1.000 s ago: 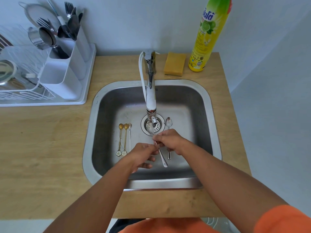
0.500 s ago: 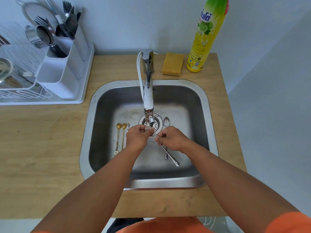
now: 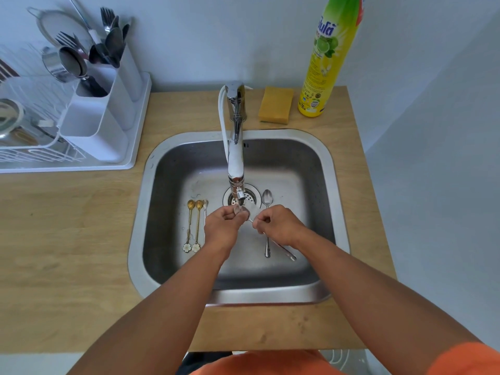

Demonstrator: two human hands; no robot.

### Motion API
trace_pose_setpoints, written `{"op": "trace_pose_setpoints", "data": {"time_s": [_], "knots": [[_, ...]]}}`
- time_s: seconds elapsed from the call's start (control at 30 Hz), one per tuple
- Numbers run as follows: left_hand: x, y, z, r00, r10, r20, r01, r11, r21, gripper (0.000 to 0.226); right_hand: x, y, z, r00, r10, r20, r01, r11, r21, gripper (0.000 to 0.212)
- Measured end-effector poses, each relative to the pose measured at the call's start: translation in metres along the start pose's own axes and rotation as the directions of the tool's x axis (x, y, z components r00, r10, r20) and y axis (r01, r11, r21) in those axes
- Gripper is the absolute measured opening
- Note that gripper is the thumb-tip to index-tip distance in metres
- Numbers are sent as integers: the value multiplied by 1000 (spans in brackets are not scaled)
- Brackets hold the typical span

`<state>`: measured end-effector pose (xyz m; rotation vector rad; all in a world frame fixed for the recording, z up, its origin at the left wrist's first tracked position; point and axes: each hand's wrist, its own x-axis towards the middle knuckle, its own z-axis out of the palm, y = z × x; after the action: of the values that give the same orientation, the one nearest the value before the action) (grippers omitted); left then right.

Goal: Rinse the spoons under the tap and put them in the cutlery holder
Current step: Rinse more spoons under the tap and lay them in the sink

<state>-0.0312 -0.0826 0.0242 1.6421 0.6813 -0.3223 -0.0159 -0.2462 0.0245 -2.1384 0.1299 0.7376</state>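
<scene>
A: Two hands meet under the tap (image 3: 236, 147), above the drain at the middle of the sink (image 3: 328, 163). How does the held spoon (image 3: 284, 249) look?

B: It is silver, thin and long. Its bowl is at the spout, between the fingers of the left hand (image 3: 223, 226), which is closed around it. The right hand (image 3: 278, 226) is clenched on the handle, and the handle end comes out at 5 o'clock from this hand.

A: How many other spoons are in the sink?

B: I count four. One plain silver spoon (image 3: 267, 201) lies at 3 o'clock from the drain. Two gold spoons (image 3: 194, 226) with flower ends lie side by side at 9 o'clock, and one pale spoon (image 3: 205, 205) just beside them.

A: What is hard to see?

B: The pale spoon is mostly covered by the left hand. The bowl of the held spoon is blurred. The cutlery holder (image 3: 108, 115) stands on the counter (image 3: 67, 239) at 10 o'clock from the sink, white, with dark forks and spoons inside; I cannot count them. The rack beside it is cut off by the edge.
</scene>
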Motion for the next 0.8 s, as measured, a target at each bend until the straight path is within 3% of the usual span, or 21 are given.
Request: {"op": "trace_pose_setpoints", "data": {"time_s": [0.1, 0.23, 0.47, 0.67, 0.8], "knots": [[1, 1, 4, 997, -14, -70, 10, 998, -54, 14, -1, 1, 0, 1000, -19, -24, 18, 1000, -15, 21], [2, 2, 12, 979, 20, -201, -20, 1000, 1, 19, -1, -4, -1, 998, -21, -52, 21, 1000, -12, 19], [1, -8, 3, 997, 49, -53, -49, 999, 10, 6, -3, -6, -1, 998, -20, -63, 20, 1000, -7, 21], [-5, -6, 5, 995, 35, -93, -46, 992, -121, 21, -9, -6, 0, 998, -38, -44, 36, 998, -53, 24], [-8, 1, 8, 986, 13, -169, -22, 999, -48, 18, -11, -2, 2, 998, -44, -43, 43, 998, -36, 24]]}}
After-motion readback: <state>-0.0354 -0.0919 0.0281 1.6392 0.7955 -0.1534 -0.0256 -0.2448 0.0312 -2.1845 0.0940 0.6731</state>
